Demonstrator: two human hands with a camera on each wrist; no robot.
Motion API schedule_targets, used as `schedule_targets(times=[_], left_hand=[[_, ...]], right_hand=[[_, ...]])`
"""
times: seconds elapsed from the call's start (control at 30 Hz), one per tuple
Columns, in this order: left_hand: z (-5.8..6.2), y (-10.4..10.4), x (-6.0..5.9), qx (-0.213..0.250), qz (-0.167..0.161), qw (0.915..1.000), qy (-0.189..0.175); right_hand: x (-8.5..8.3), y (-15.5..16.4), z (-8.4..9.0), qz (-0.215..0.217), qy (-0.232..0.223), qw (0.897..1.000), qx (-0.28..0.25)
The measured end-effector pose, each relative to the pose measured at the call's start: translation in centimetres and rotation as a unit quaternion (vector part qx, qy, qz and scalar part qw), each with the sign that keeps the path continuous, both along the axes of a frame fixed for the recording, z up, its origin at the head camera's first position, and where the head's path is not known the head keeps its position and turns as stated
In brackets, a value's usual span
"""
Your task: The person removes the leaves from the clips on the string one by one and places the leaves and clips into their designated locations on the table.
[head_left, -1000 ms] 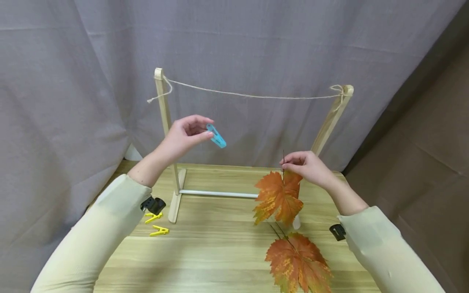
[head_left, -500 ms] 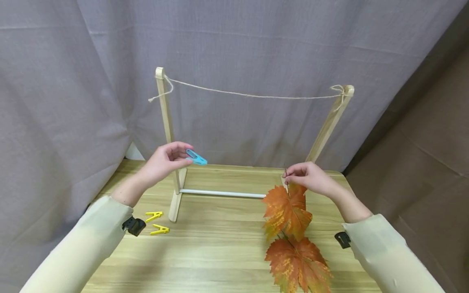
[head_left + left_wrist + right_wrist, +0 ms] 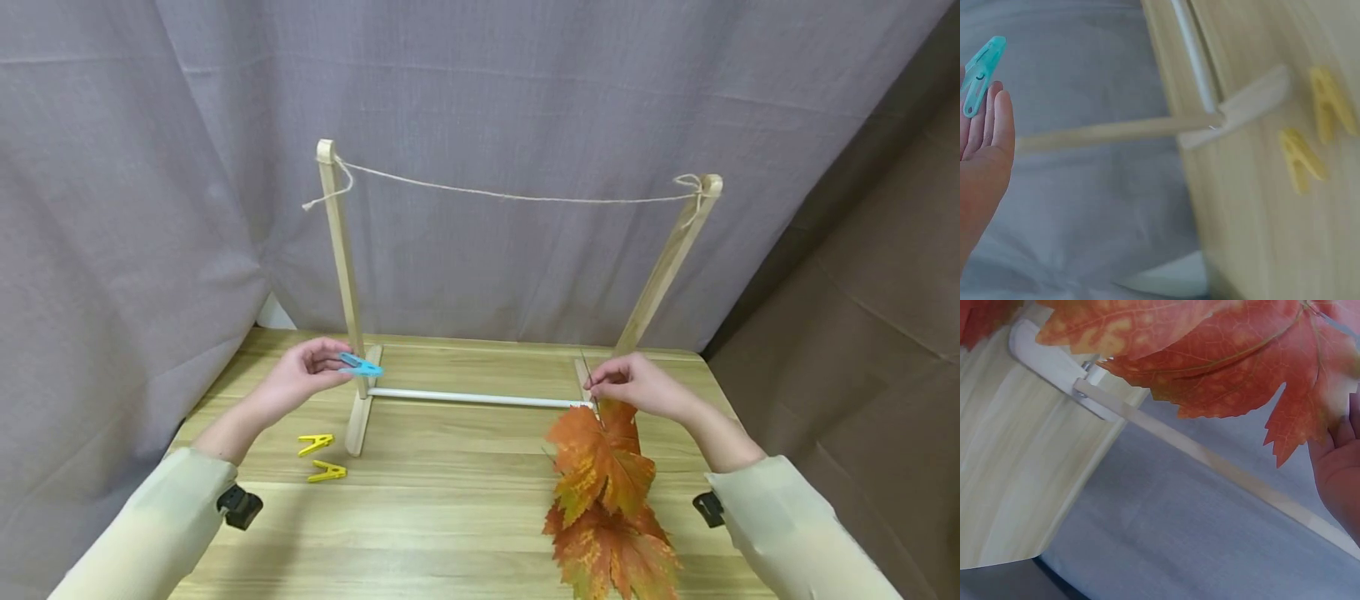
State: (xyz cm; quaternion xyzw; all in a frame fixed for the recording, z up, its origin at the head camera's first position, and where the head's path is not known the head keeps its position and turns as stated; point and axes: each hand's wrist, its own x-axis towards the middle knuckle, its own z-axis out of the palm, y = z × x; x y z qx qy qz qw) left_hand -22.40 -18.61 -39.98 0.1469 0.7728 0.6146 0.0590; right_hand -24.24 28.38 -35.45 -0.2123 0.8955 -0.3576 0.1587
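Note:
My left hand [image 3: 315,367] pinches a blue clothespin [image 3: 361,365] low beside the left post of a wooden rack [image 3: 342,250]; the left wrist view shows the blue clothespin [image 3: 982,72] at my fingertips. My right hand [image 3: 626,385] pinches the stem of an orange maple leaf [image 3: 603,458], which hangs down just above the table by the rack's right foot. A second orange leaf [image 3: 611,554] lies flat under it. The right wrist view shows the held leaf [image 3: 1210,350] close up. A twine string [image 3: 517,197] spans the tops of the two posts.
Two yellow clothespins [image 3: 321,457] lie on the wooden table [image 3: 450,517] left of the rack's foot, also seen as yellow clothespins [image 3: 1313,140] in the left wrist view. A white bar [image 3: 472,397] joins the rack's feet. Grey curtain hangs behind; the table's right edge is close.
Both hands have dropped from mid-height toward the table. The left hand brought the blue clothespin down and left; the right hand lowered the leaf over the second leaf.

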Motion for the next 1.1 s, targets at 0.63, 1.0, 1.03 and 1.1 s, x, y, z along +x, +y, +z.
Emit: schedule_targets(times=[0.63,1.0,1.03,1.1], left_hand=[[-7.3,-5.4,2.4,-0.083,0.043,0.9933,-0.068],[-10.8,-7.7,3.6,-0.114,0.059,0.9871,-0.096],[-11.0,-7.9,3.8,-0.117,0.059,0.9864,-0.099],[-11.5,-8.2,4.0,-0.121,0.060,0.9852,-0.106]], right_hand=[[0.3,3.1,-5.2,0.038,-0.055,0.998,0.020],[0.5,4.0,-7.5,0.030,-0.065,0.997,0.021],[0.5,4.1,-7.7,0.030,-0.068,0.997,0.019],[0.5,4.2,-8.2,0.028,-0.072,0.997,0.020]])
